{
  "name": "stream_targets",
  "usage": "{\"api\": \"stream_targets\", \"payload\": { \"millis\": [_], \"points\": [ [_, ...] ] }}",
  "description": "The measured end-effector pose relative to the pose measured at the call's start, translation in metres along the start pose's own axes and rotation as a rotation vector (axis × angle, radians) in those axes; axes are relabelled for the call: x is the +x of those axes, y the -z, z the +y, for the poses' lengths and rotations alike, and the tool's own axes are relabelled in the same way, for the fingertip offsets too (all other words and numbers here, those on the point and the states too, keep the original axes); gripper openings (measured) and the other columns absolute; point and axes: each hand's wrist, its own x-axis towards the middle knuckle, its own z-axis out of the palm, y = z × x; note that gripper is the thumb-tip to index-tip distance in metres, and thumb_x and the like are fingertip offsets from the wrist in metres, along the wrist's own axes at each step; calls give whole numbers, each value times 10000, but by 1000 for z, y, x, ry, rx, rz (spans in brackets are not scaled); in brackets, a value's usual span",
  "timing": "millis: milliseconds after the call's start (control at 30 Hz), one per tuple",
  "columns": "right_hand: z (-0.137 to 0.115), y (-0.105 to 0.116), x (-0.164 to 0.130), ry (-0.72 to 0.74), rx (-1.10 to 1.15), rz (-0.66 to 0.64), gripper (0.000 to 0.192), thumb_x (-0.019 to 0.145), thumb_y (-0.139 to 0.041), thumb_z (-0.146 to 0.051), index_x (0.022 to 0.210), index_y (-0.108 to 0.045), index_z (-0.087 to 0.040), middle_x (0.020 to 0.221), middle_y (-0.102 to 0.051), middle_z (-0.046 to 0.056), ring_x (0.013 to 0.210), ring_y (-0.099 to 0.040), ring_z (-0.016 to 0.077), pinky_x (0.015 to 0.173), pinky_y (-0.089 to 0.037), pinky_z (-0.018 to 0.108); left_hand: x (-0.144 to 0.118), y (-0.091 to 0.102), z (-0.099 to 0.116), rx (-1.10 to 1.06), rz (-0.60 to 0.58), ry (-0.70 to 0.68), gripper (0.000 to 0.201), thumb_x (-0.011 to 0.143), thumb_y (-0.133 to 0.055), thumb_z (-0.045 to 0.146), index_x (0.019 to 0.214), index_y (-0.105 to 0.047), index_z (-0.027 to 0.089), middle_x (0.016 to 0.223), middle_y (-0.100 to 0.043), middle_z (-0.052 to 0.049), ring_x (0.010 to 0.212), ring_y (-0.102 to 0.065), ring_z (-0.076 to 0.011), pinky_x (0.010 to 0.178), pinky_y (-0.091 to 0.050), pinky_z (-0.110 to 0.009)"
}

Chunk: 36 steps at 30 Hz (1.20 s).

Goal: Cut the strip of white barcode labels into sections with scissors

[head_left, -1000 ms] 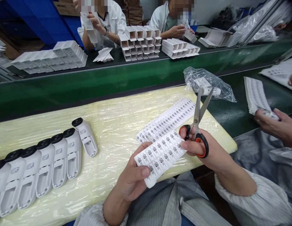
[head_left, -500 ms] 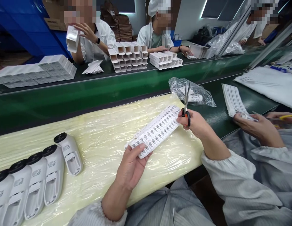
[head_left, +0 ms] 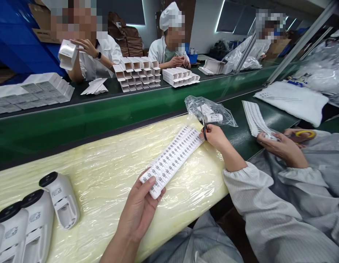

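A long strip of white label sheets [head_left: 172,160], printed with rows of small dark codes, slants across the middle of the view. My left hand [head_left: 140,206] is closed on its near end, thumb on top and fingers beneath. At the far end my right hand [head_left: 215,137] is closed around the scissors [head_left: 204,130], with its fingertips at the strip's edge. The scissor blades point away from me; whether they are apart is hard to see. White handheld devices [head_left: 61,201] with black round tops lie at the lower left.
Yellow film-covered padding [head_left: 103,168] lies under my hands. A clear plastic bag [head_left: 224,113] sits beyond the scissors. To the right, a co-worker's hands [head_left: 284,146] hold another label strip [head_left: 255,117]. Open white boxes [head_left: 139,75] stand on the far bench before other people.
The view has shifted, so most things sit further left. My hands are slightly further apart along the strip. The middle co-worker across the bench has drawn both hands together.
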Motion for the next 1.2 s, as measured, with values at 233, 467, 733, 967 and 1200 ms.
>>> {"api": "stream_targets", "payload": {
  "millis": [233, 467, 733, 967, 1200],
  "points": [
    [11, -3, 13, -12, -129, 37, 219, 919, -706, -340, 869, -638, -138, 782, -617, -17, 670, -559, 118, 657, -472, 265, -14, 0, 6, 5, 46, -35, 288, 831, -644, -12, 1062, -695, 153, 1076, -748, -106, 807, -727, -178, 598, -651, -272],
    [2, -2, 11, -37, -124, 33, 263, 942, -676, -392, 889, -635, -138, 736, -598, -27, 588, -524, 93, 575, -452, 235, -20, 29, 24, 124, 86, -114, 286, 798, -716, 78, 1070, -723, 165, 1143, -734, -112, 862, -729, -212, 648, -672, -310],
    [-9, 1, 9, 56, -191, 123, 321, 646, -836, -397, 724, -634, -161, 704, -623, 12, 667, -533, 159, 604, -383, 274, -10, 30, 24, 192, 183, -136, 256, 773, -711, 2, 996, -740, 124, 994, -766, -99, 748, -729, -177, 527, -624, -217],
    [-21, 7, -125, 114, 210, -349, 534, 823, -617, -695, 982, -658, -187, 849, -682, 76, 562, -442, 130, 528, -360, 276, -11, 32, 14, 121, 105, -180, 325, 555, -923, 114, 828, -750, 82, 804, -765, -80, 573, -656, -130, 437, -550, -173],
    [4, -31, -240, -358, 270, -1261, 746, 727, -608, -876, 846, -612, -140, 714, -644, 61, 524, -428, 75, 484, -310, 195, -8, 35, 11, 110, 65, -209, 458, 450, -996, 254, 798, -737, 107, 763, -753, -48, 556, -637, -110, 454, -539, -172]
  ]
}}
